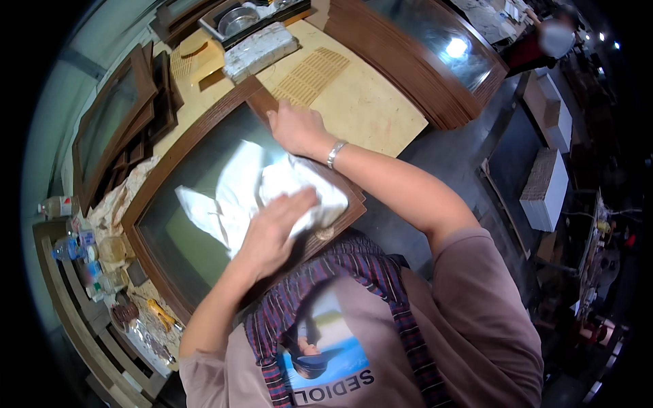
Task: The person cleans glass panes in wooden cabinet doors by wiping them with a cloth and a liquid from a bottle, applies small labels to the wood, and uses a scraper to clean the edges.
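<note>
A brown wooden frame with a glass pane (178, 216) lies tilted across the table in front of me, its near edge close to my body. On the glass is a crumpled white cloth (239, 178). My left hand (273, 234) presses onto this cloth, its fingers bent over the fabric and slightly blurred. Farther up, my right hand (299, 129) grips the frame's upper right corner, with the fingers over the wood. A metal bracelet (335, 154) circles the right wrist. Part of the pane is hidden under the cloth and my left forearm.
Stacked glazed brown frames (408, 61) stand at the far right; more frames (115, 122) lean at left. Beyond my work are a pale board (381, 102), a white-wrapped block (260, 52) and a metal tin (238, 22). Bottles (112, 249) and a yellow-handled tool (162, 314) lie left. Another person (556, 37) stands far right.
</note>
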Motion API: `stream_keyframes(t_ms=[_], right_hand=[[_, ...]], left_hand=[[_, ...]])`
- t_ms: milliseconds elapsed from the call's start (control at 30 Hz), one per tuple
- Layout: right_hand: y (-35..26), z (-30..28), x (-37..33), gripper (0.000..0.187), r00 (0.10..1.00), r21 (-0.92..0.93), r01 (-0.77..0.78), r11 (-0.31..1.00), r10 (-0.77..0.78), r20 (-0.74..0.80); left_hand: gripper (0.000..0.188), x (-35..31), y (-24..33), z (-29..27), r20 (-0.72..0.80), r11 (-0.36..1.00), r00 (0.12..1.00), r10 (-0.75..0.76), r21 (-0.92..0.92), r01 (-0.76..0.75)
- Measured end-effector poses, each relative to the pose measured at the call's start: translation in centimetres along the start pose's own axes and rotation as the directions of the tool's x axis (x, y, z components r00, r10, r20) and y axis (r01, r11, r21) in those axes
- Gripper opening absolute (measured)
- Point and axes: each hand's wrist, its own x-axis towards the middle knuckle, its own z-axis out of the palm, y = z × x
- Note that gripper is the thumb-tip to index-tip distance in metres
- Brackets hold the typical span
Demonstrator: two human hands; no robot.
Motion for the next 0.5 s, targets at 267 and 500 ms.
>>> stream_keyframes(t_ms=[267,500], right_hand=[[0.9,0.4,0.8,0.043,0.997,-0.043,0.073,0.996,-0.073,-0.019],[0.4,0.5,1.1,0.055,0.990,-0.104,0.139,0.985,-0.140,0.006]], left_hand=[[0.059,-3.2,1.1,2.3,0.208,0.918,0.947,0.244,0.264,-0.295],[0.053,-1.9,3.4,1.5,-0.327,0.989,0.945,0.013,0.145,0.037]])
